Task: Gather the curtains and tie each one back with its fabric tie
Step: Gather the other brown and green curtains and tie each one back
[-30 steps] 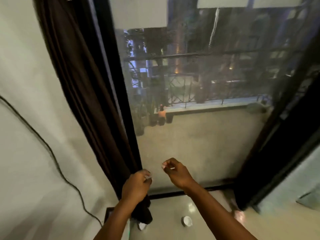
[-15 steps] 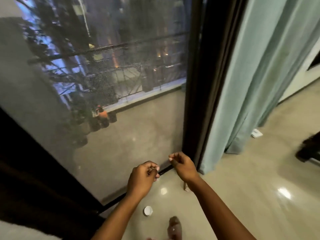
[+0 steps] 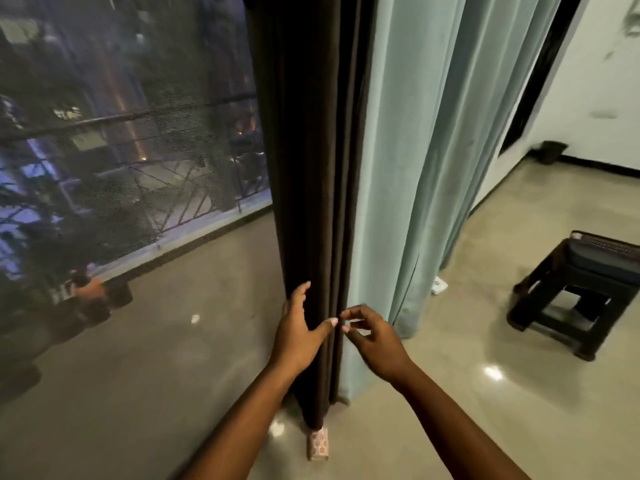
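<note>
Hands (image 3: 299, 336) now at dark curtain (image 3: 311, 202) edge

Dark brown curtain (image 3: 311, 168); pale teal curtain (image 3: 415, 150) — black stool (image 3: 568, 299).

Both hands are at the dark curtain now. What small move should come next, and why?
Probably close the left hand around the dark curtain to bunch its folds. That hand lies open against the left edge, the right hand only pinches at the front folds, the curtain hangs loose, and no tie is visible on it.
</note>
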